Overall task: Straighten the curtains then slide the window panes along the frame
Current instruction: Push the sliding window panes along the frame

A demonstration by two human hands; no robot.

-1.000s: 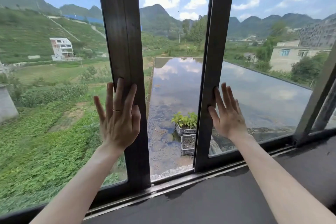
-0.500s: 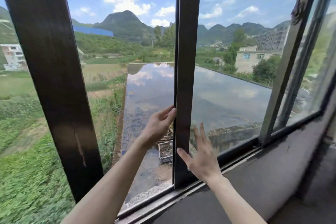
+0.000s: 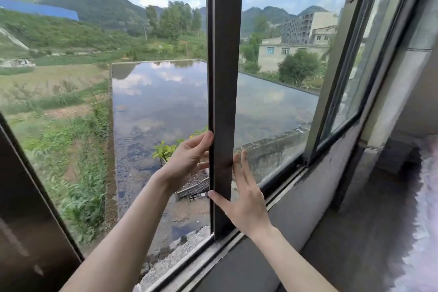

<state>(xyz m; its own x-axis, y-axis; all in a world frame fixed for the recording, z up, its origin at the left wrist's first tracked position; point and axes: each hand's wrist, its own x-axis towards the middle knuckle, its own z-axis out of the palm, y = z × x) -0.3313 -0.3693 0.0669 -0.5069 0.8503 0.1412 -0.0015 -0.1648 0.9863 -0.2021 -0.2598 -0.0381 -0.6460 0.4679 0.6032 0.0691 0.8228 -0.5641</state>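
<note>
Pane stile: the dark vertical stile [image 3: 224, 78] of the sliding window pane was seen upright at the centre of the view, its long axis running straight up from the bottom track [image 3: 208, 252].
Left hand: the left hand [image 3: 187, 161] was held at the stile's left edge, on the open side, fingers [image 3: 203, 140] curled loosely around that edge; a firm grip could not be confirmed.
Right hand: the right hand [image 3: 246, 204] was laid flat with fingers spread against the glass just right of the stile, thumb touching the stile's near face; nothing was pinched.
Deciding relation: the stile was bracketed between both hands, and travel was judged possible only sideways along the track, across the stile's long axis.
Nearer hand: the right hand was lower and closer to the camera.
Neighbouring pane: a second frame member [image 3: 331, 83] was seen well apart to the right.
Curtain: a pale fringed fabric edge [image 3: 424, 208] was visible at far right.
</note>
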